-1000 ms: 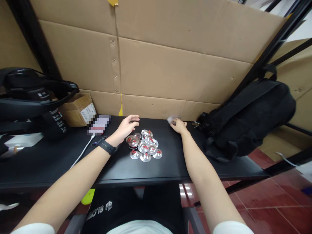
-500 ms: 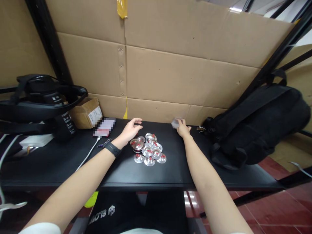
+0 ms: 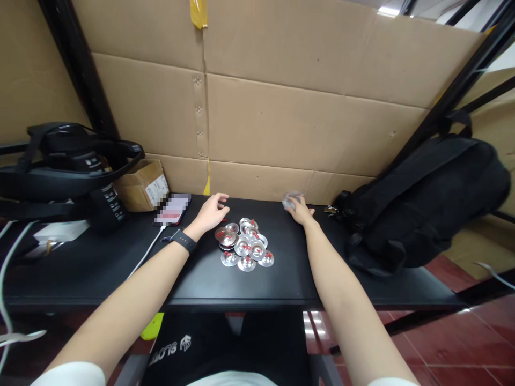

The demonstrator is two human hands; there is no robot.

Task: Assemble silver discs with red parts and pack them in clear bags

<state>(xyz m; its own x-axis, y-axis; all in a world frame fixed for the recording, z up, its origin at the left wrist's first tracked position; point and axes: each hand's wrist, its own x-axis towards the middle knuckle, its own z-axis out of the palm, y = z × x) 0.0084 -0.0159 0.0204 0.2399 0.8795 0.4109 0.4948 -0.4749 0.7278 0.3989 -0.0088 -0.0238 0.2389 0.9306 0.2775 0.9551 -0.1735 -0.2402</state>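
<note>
Several silver finger cymbals [image 3: 247, 246] with red loops lie heaped on the black tabletop [image 3: 241, 287]. My left hand [image 3: 213, 210] hovers just behind the left side of the heap, fingers loosely curved and apart, nothing in them; a black watch band circles that wrist. Behind and to the right of the heap, my right hand [image 3: 300, 210] has its fingers closed on a crumpled clear plastic bag [image 3: 288, 200] near the cardboard wall. The bag is slightly blurred, and whether anything is inside cannot be made out.
At left stand a phone [image 3: 173, 209] on a white cable, a small cardboard box [image 3: 142, 186] and a black headset-like strap [image 3: 72, 177]. A black backpack [image 3: 422, 201] fills the right side, with a metal clip [image 3: 330, 209] beside it. Cardboard [image 3: 273, 123] closes off the back.
My left hand has shifted slightly left, away from the heap. My right hand stays in nearly the same place with the bag, which looks a little more spread.
</note>
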